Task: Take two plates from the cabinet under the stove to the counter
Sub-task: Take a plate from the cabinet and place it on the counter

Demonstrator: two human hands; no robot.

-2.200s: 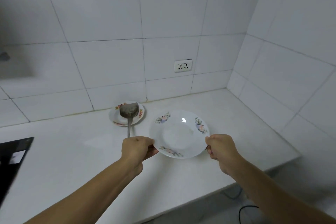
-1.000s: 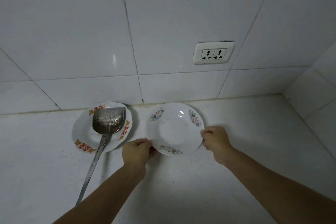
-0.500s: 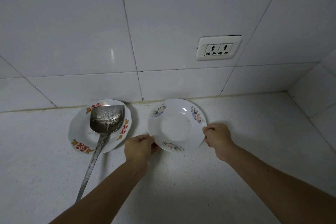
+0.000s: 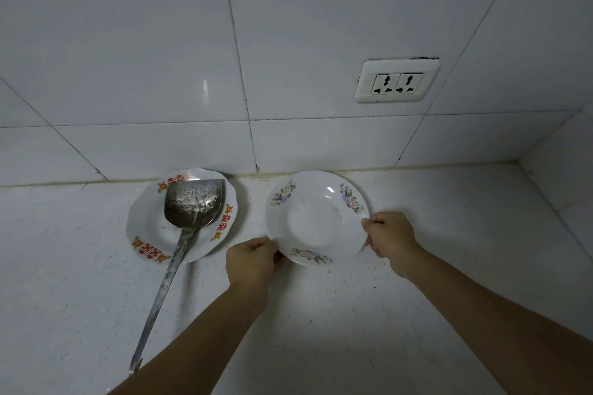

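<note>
A white plate with pale flower prints (image 4: 316, 218) is low over or on the white counter (image 4: 321, 314), close to the tiled back wall; contact cannot be judged. My left hand (image 4: 252, 258) grips its near-left rim and my right hand (image 4: 390, 236) grips its right rim. Whether a second plate lies under it cannot be seen. To the left, apart from it, sits another white plate with red and orange marks (image 4: 147, 234).
A long metal spatula (image 4: 192, 205) rests with its blade in the red-marked plate, its handle running toward the counter's near edge. A double wall socket (image 4: 397, 82) sits above on the tiles. A side wall closes the counter at the right.
The flowered plate, held by both hands, has moved farther back toward the wall and lower toward the counter. My view has come closer to the counter.
</note>
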